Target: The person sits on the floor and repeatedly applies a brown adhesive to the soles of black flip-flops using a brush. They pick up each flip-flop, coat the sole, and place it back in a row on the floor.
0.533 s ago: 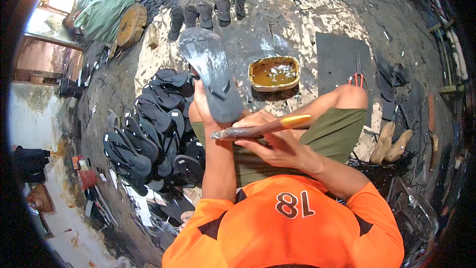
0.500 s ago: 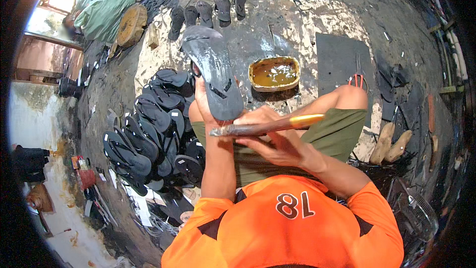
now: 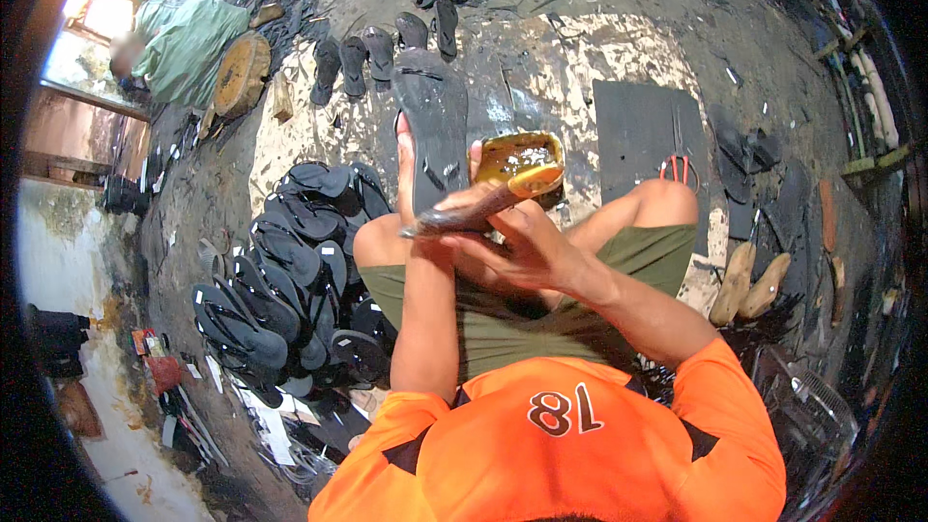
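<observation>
Two hands of yours are busy: your left hand grips a black sandal by its edges, fingers showing on both sides and the palm hidden beneath it; the sandal is up in front of you above your lap, its length pointing away from you. Your right hand is wrapped around a dark tool with a yellow-orange end, which slants across the sandal's near end; whether tool and sandal touch, you cannot tell from this angle. Just beyond that yellow-orange end sits a basin of brownish liquid, partly covered by the tool. To your left lies a heap of black sandals, with more small sandals lined up ahead. On your right, red-handled scissors lie at the edge of a dark sheet, near two wooden foot forms
</observation>
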Demonstrator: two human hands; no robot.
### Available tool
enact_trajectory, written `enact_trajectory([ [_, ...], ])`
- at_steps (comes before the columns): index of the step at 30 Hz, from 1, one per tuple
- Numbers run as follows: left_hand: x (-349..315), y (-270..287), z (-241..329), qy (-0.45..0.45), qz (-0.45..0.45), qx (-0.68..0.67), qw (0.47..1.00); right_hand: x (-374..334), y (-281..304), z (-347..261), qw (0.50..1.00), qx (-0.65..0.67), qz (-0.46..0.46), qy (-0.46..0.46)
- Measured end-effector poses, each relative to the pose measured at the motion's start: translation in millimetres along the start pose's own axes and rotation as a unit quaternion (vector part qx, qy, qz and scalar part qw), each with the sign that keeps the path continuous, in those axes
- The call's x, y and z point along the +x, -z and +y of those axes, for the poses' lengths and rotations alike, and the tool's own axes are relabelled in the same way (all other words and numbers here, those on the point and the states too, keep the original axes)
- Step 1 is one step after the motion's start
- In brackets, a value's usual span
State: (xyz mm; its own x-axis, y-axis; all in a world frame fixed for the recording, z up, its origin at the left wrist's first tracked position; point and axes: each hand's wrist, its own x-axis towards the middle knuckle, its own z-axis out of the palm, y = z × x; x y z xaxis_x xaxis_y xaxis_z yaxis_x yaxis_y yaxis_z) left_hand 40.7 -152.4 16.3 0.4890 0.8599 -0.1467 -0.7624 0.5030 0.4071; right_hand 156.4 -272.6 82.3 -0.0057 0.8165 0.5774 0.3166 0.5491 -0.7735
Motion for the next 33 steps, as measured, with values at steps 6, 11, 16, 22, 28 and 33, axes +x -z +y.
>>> enact_trajectory([
  [6, 98.8, 111.5, 11.6, 0.016, 0.031, -0.087, 0.996, 12.6, 47.1, -9.8, 0.945, 0.152, 0.199, -0.209],
  [11, 103.4, 121.0, -9.6, 0.065, 0.456, -0.095, 0.882, -12.0, 85.5, 21.7, 0.927, 0.091, 0.275, -0.237],
  [16, 83.2, 123.2, 4.9, 0.104, 0.330, -0.015, 0.938, -21.9, 108.7, 42.4, 0.895, 0.097, 0.328, -0.287],
  [22, 111.3, 80.7, -4.0, 0.106, 0.172, 0.036, 0.979, -38.7, 138.5, 71.6, 0.863, 0.033, 0.386, -0.323],
  [28, 298.2, 92.4, -50.5, 0.012, 0.155, 0.110, 0.982, -58.1, 165.0, 70.0, 0.832, -0.037, 0.401, -0.381],
  [33, 401.5, 129.4, -83.1, -0.002, 0.179, 0.179, 0.968, -94.9, 200.7, 42.6, 0.766, -0.198, 0.447, -0.417],
])
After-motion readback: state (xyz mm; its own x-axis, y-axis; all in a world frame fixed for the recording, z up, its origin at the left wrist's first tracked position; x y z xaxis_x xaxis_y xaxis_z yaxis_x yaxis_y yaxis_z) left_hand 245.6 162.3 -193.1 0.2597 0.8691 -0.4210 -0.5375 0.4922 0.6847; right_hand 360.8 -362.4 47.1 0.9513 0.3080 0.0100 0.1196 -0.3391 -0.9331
